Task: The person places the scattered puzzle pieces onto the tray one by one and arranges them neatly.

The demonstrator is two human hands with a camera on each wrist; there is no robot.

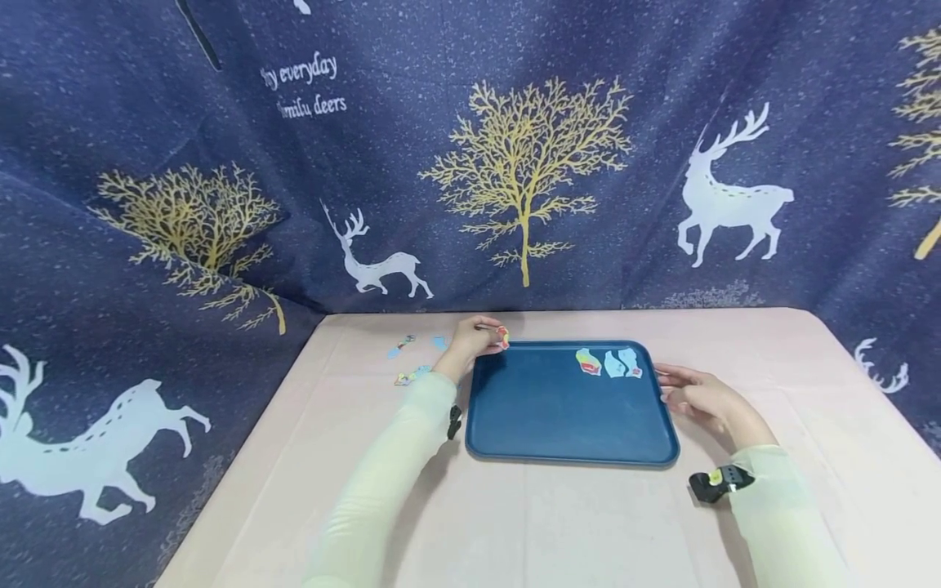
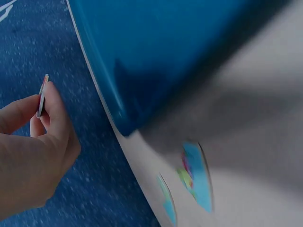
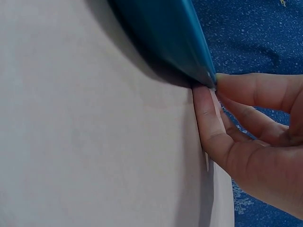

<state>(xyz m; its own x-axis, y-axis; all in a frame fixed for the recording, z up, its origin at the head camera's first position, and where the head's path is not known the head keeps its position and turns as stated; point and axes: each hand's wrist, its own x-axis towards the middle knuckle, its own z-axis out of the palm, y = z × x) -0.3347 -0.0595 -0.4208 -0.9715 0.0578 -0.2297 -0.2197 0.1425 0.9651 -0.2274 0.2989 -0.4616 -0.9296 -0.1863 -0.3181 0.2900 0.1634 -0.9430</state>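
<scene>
1. A blue tray (image 1: 559,416) lies on the pale tabletop (image 1: 581,523).
2. The right hand (image 1: 698,396) holds the tray's right rim between its fingers.
3. Loose colourful pieces (image 1: 403,379) lie left of the tray.
4. Three pieces (image 1: 616,364) sit inside, towards its far right corner.
5. The left hand (image 1: 472,339) pinches a red-and-yellow piece (image 1: 503,336) by the far left corner.
6. Behind hangs a deer-printed blue cloth (image 1: 625,245).

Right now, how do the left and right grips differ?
Load: the left grip pinches a small red-and-yellow piece; the right grip holds the tray by its edge.
Place: the left grip is at the tray's far left corner; the right grip is at its right side.
Shared: pale sleeves.
</scene>
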